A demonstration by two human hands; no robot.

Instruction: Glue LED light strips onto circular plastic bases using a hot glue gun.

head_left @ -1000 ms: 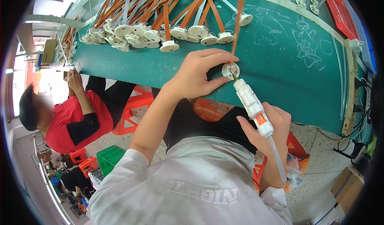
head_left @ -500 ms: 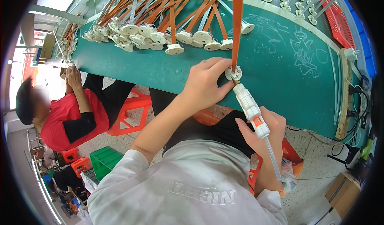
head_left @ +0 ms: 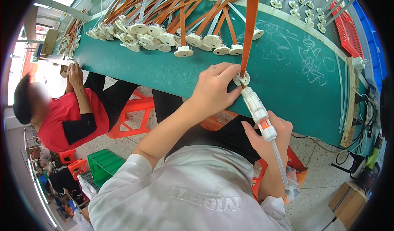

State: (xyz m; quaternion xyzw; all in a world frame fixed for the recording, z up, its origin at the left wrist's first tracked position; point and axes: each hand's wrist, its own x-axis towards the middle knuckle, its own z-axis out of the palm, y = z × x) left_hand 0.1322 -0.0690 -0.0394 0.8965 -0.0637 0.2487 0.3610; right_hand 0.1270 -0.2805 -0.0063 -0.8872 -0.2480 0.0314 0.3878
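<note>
My left hand [head_left: 212, 90] pinches the rim of a small white round base [head_left: 246, 80] near the front edge of the green bench. A long orange-brown strip [head_left: 250, 29] rises upright from this base. My right hand [head_left: 279, 138] is wrapped round a white hot glue gun [head_left: 255, 106] with an orange part, and a clear glue stick [head_left: 280, 165] trails from its back end. The gun's nozzle meets the base beside the foot of the strip; whether glue is flowing is too small to see.
A heap of similar white bases [head_left: 152, 36] with orange and silver strips lies across the far side of the green bench [head_left: 287, 91]. Far right are more bases and a red basket [head_left: 348, 29]. Cables [head_left: 367, 120] hang at the right. On the left sits a co-worker in red [head_left: 78, 118].
The whole view has shifted slightly. Both hands hold nearly the same pose, with the glue gun's nozzle still at the base and the strip leaning a little more to the right.
</note>
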